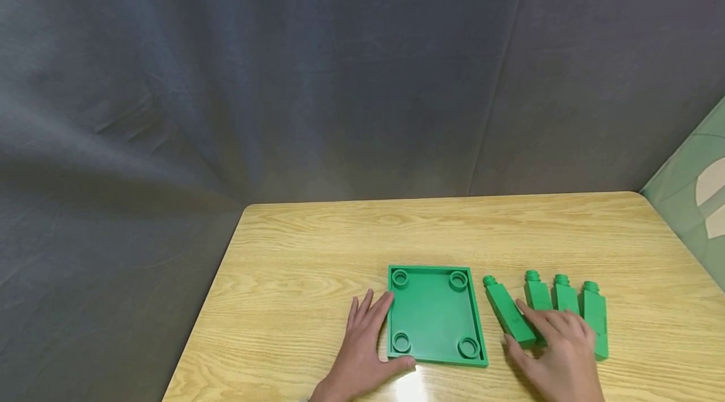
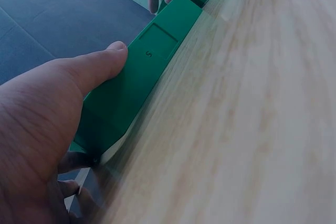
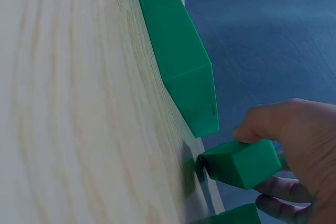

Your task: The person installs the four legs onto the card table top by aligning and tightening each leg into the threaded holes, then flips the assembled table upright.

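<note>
A green square toy tabletop [image 1: 433, 314] lies with its raised rim up, a round socket in each corner. My left hand [image 1: 362, 348] rests at its near-left corner, index finger along the left edge. The left thumb [image 2: 107, 61] touches the near side. Right of the tabletop, a green toy table leg [image 1: 506, 311] with a threaded end lies slanted on the table. My right hand [image 1: 557, 351] pinches this leg between thumb and fingers near its thick end. In the right wrist view, the thumb [image 3: 257, 124] is on the leg [image 3: 244, 163].
Several more green legs lie beside the right hand, including one at the far right [image 1: 593, 320], threaded ends pointing away. The hand partly covers others. A wood-grain table [image 1: 294, 263] supports everything. Dark fabric [image 1: 362, 75] hangs behind and at the left.
</note>
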Action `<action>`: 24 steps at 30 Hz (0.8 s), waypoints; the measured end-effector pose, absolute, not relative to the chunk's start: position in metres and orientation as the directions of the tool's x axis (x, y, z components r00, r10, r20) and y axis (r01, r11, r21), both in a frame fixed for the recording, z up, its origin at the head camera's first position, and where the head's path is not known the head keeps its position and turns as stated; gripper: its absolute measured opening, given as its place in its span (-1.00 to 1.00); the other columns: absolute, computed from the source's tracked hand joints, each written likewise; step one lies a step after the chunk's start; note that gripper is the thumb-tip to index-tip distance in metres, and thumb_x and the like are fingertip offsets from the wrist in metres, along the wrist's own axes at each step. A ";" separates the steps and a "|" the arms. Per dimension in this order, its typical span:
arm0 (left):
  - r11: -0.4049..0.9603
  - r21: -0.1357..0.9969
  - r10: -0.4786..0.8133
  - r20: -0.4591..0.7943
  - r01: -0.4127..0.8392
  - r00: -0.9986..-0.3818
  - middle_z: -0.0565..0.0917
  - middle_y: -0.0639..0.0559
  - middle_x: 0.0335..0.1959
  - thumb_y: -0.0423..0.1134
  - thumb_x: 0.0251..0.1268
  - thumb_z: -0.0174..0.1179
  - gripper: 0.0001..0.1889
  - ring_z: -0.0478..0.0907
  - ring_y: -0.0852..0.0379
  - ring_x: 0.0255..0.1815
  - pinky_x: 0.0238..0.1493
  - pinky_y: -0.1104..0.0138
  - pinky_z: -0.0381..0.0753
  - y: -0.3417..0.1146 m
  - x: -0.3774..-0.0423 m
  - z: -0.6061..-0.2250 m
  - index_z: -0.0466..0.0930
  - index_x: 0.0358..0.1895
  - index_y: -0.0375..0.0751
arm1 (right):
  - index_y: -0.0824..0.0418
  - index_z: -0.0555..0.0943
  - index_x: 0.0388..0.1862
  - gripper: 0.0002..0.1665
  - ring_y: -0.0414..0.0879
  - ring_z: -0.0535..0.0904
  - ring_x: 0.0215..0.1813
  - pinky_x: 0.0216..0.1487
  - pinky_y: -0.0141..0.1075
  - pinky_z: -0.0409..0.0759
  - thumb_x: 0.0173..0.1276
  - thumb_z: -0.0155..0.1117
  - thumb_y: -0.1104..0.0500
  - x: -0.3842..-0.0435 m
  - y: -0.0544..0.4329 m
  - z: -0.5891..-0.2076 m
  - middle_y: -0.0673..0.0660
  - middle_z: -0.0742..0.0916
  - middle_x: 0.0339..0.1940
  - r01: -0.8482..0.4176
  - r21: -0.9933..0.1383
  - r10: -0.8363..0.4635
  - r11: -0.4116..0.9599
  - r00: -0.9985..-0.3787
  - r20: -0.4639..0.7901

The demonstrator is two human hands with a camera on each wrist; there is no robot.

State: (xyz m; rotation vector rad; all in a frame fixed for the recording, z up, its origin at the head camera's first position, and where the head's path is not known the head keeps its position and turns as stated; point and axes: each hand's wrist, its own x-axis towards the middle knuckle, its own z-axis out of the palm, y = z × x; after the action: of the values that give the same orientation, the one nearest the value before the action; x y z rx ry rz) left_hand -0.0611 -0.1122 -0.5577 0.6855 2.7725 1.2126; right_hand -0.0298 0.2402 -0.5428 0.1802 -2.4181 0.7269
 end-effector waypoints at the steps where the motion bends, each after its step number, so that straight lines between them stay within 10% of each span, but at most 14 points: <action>1: 0.596 0.708 0.410 0.136 0.378 -0.902 0.31 0.00 0.78 0.45 0.27 0.48 0.19 0.03 -0.34 0.83 0.76 -0.27 -0.25 -0.112 -0.061 -0.557 0.15 0.83 -0.01 | 0.37 0.82 0.14 -0.32 0.35 0.56 -0.01 0.13 0.38 0.29 0.14 0.65 -0.04 -0.029 0.240 -0.542 0.37 0.82 -0.18 -0.284 -0.465 0.049 0.839 -0.811 0.583; 12: 0.595 0.713 0.415 0.123 0.371 -0.901 0.29 0.01 0.79 0.45 0.28 0.47 0.19 0.00 -0.33 0.83 0.76 -0.30 -0.25 -0.113 -0.061 -0.558 0.12 0.84 0.02 | 0.38 0.79 0.21 -0.22 0.27 0.55 0.01 0.26 0.03 0.27 -0.15 0.63 0.29 -0.028 0.238 -0.540 0.46 0.81 -0.10 -0.265 -0.539 0.139 0.799 -0.791 0.596; 21: 0.590 0.715 0.416 0.127 0.374 -0.900 0.29 0.00 0.79 0.46 0.29 0.46 0.19 0.01 -0.34 0.83 0.76 -0.29 -0.25 -0.113 -0.061 -0.558 0.13 0.83 -0.01 | 0.37 0.82 0.16 -0.29 -0.62 0.31 0.19 0.45 -0.49 0.03 -0.10 0.56 0.27 -0.028 0.237 -0.539 0.40 0.82 -0.16 -0.296 -0.581 0.201 0.758 -0.741 0.641; 24: 0.589 0.715 0.418 0.130 0.377 -0.899 0.29 -0.01 0.79 0.46 0.29 0.46 0.19 0.01 -0.35 0.83 0.76 -0.29 -0.25 -0.113 -0.061 -0.558 0.14 0.83 -0.02 | 0.36 0.82 0.17 -0.32 -0.72 0.30 0.23 0.43 -0.55 0.09 -0.08 0.54 0.32 -0.028 0.235 -0.535 0.00 0.83 -0.11 -0.298 -0.617 0.244 0.728 -0.728 0.640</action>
State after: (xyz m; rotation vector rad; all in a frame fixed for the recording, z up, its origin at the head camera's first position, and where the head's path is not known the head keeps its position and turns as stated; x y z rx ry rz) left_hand -0.0608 -0.1128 -0.5577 0.6894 2.7545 1.2199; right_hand -0.0275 0.2351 -0.5354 0.0405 -2.1915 0.9455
